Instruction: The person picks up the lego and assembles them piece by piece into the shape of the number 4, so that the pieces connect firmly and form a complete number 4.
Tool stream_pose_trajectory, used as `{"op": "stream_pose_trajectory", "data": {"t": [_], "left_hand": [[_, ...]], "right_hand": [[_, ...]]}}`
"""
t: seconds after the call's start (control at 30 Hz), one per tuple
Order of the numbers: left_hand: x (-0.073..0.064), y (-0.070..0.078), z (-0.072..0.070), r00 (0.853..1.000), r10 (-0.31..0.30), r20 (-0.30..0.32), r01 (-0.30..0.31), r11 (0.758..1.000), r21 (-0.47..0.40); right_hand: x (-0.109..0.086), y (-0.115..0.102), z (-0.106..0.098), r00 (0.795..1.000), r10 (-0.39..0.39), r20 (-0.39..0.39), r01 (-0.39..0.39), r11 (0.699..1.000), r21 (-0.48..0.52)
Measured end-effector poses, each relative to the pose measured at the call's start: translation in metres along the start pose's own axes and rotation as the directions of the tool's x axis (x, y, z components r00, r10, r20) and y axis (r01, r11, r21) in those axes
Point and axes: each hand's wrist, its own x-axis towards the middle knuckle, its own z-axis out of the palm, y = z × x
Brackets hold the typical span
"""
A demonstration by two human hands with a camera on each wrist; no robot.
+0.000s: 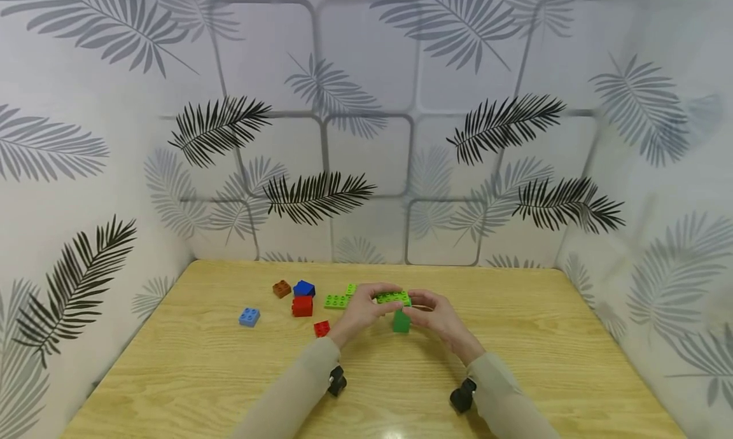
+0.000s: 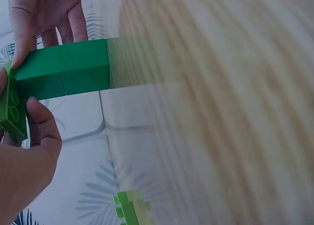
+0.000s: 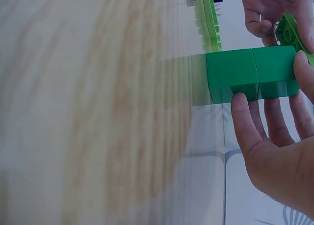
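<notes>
Two dark green bricks [image 1: 401, 321] stand stacked upright on the table, joined one above the other. My left hand [image 1: 362, 310] pinches a long lime green brick [image 1: 392, 297] between thumb and fingers, level across the top of the stack. Its hollow underside overhangs to the left, as the left wrist view shows. My right hand [image 1: 439, 316] is around the stack's right side. In the right wrist view its thumb [image 3: 304, 72] lies near the upper end, its fingers [image 3: 241, 114] along the side.
Left of the hands lie more lime green bricks [image 1: 336, 301], a small red brick [image 1: 322, 328] and a larger red piece [image 1: 302, 306]. Farther left are dark blue [image 1: 304, 289], brown [image 1: 282, 289] and light blue [image 1: 249, 317] bricks. A patterned wall [image 1: 366, 229] borders the wooden table [image 1: 189, 375].
</notes>
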Motion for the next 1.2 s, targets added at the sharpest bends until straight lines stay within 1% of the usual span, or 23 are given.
{"op": "stream_pose_trajectory", "data": {"t": [0.13, 0.23, 0.37, 0.47, 0.57, 0.73, 0.9, 1.03, 1.2], "left_hand": [[0.001, 0.001, 0.002, 1.0, -0.002, -0.004, 0.002, 1.0, 0.006], [0.001, 0.004, 0.003, 1.0, 0.006, -0.007, -0.006, 1.0, 0.026], [0.001, 0.007, 0.004, 0.999, 0.045, 0.022, -0.047, 0.995, 0.093], [0.0, 0.009, 0.005, 0.998, 0.055, 0.041, -0.06, 0.99, 0.128], [-0.001, 0.01, 0.004, 0.998, 0.056, 0.042, -0.062, 0.986, 0.158], [0.0, 0.012, 0.003, 0.997, 0.066, 0.044, -0.074, 0.971, 0.227], [0.005, 0.013, 0.001, 0.998, 0.039, 0.059, -0.053, 0.962, 0.268], [0.01, 0.014, -0.002, 0.997, 0.019, 0.078, -0.039, 0.963, 0.266], [0.008, 0.014, -0.005, 0.996, -0.009, 0.09, -0.014, 0.969, 0.248]], "right_hand": [[0.001, 0.0, 0.0, 1.0, 0.006, -0.008, -0.006, 1.0, -0.009], [0.001, 0.0, -0.001, 1.0, -0.004, -0.001, 0.004, 1.0, -0.01], [0.0, -0.001, -0.003, 1.0, -0.027, 0.009, 0.027, 1.0, -0.01], [0.0, -0.001, -0.004, 1.0, -0.022, 0.021, 0.022, 1.0, -0.01], [0.001, 0.0, -0.005, 0.999, -0.012, 0.043, 0.012, 1.0, -0.012], [0.003, 0.0, -0.006, 0.999, -0.006, 0.035, 0.007, 1.0, -0.011], [0.003, 0.0, -0.009, 0.999, -0.008, 0.041, 0.009, 1.0, -0.013], [0.003, -0.001, -0.01, 0.999, -0.015, 0.049, 0.013, 1.0, 0.025], [0.003, -0.005, -0.007, 0.999, 0.007, 0.053, -0.01, 0.998, 0.068]]}}
